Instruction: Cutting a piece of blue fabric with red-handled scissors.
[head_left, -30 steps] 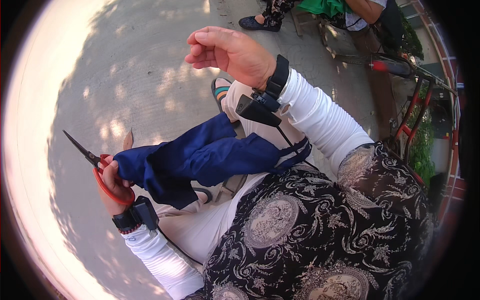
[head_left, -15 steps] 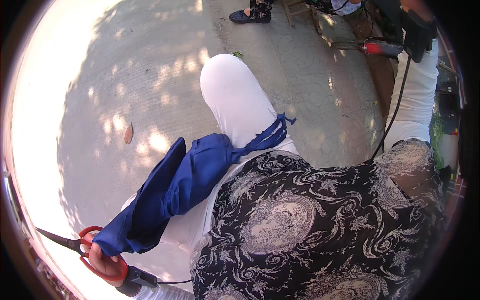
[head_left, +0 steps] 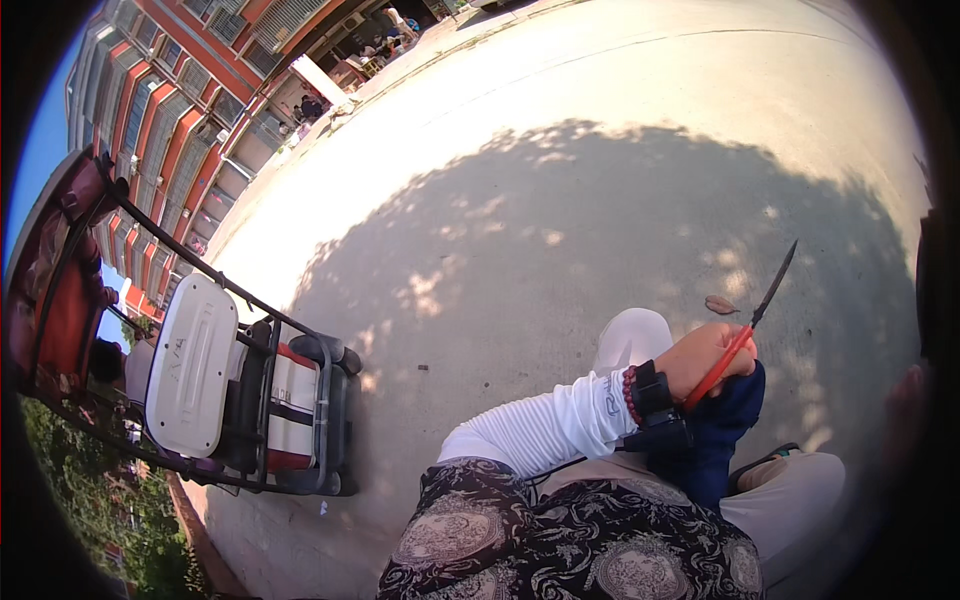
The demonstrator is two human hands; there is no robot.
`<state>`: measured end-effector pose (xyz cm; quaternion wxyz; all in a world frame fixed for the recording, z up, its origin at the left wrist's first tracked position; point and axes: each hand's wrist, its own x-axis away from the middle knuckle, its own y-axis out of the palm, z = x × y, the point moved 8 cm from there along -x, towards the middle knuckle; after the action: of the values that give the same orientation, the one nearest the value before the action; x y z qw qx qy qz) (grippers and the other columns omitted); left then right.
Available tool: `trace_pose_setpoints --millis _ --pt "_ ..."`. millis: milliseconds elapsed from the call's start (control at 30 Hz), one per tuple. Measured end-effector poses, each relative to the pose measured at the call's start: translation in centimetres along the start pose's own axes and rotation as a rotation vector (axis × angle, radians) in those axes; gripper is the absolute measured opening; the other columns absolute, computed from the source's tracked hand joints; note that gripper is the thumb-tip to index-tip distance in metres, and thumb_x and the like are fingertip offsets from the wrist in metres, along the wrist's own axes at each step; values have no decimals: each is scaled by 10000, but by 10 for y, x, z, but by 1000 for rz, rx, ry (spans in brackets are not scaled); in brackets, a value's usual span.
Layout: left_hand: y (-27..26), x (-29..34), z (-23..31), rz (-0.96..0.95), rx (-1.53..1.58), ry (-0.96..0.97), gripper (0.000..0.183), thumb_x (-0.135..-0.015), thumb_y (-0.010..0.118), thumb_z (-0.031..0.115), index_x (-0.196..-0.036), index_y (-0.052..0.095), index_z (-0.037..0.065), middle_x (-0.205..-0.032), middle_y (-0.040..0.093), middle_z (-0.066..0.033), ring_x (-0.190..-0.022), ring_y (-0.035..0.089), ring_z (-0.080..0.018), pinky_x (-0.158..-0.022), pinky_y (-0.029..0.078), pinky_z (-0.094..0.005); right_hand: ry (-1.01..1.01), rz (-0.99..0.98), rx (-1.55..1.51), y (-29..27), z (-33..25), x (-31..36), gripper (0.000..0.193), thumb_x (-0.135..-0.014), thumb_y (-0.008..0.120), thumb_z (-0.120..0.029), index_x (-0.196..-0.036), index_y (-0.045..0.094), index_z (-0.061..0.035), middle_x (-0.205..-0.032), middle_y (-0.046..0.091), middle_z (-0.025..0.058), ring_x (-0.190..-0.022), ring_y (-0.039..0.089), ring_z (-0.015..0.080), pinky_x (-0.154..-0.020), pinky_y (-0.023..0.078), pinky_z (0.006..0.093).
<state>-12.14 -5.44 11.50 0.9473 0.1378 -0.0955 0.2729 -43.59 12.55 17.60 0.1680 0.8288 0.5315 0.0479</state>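
Plainly, the left hand (head_left: 702,357) holds scissors (head_left: 744,335) (red-handled).

The wide fisheye view looks down and outward from the wearer's head, its round rim darkening the corners. At close range it takes in the black-and-cream patterned cloth top (head_left: 600,545) at the bottom edge and the bare left hand (head_left: 703,356) right of centre; beyond grey concrete ground (head_left: 490,290) across the middle, a distant red-and-grey multi-storey building (head_left: 170,125) leans in the upper left.
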Motion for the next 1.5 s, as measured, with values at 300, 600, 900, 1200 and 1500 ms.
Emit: trace_pose_setpoints --millis 300,600,900,1200,1500 --pt "18 -94 -11 -10 -32 110 138 -769 610 118 -847 596 5 -674 576 -28 -567 531 -96 -531 424 -246 125 -66 100 118 152 -54 315 -1007 452 -301 -1121 562 -28 -949 560 -1 -938 524 97 -870 398 253" --pt "11 -179 -59 -23 -134 149 162 -760 677 150 -829 669 3 -718 666 -80 -665 612 -146 -615 462 -306 213 -133 288 62 221 -85 252 -988 472 -195 -1133 571 -14 -1035 568 5 -976 512 91 -899 390 244" --pt "-20 -216 -85 102 -316 102 209 -783 685 184 -831 670 -19 -722 664 -169 -673 647 -218 -628 473 -352 279 -182 400 50 242 -100 171 -969 511 -190 -1004 578 -37 -935 568 -19 -905 500 71 -836 381 230" --pt "-25 -217 -106 104 -139 71 178 -742 681 146 -813 686 -17 -711 676 -161 -638 638 -217 -621 482 -354 265 -90 429 60 242 -95 197 -983 479 -216 -992 557 -35 -906 550 -6 -896 507 83 -840 385 226" --pt "-32 -201 -96 29 100 -79 126 -865 610 142 -919 566 37 -640 540 12 -481 521 -63 -446 390 -195 383 23 229 57 253 -95 207 -994 496 -216 -946 603 -45 -853 572 -45 -817 508 53 -782 407 213"
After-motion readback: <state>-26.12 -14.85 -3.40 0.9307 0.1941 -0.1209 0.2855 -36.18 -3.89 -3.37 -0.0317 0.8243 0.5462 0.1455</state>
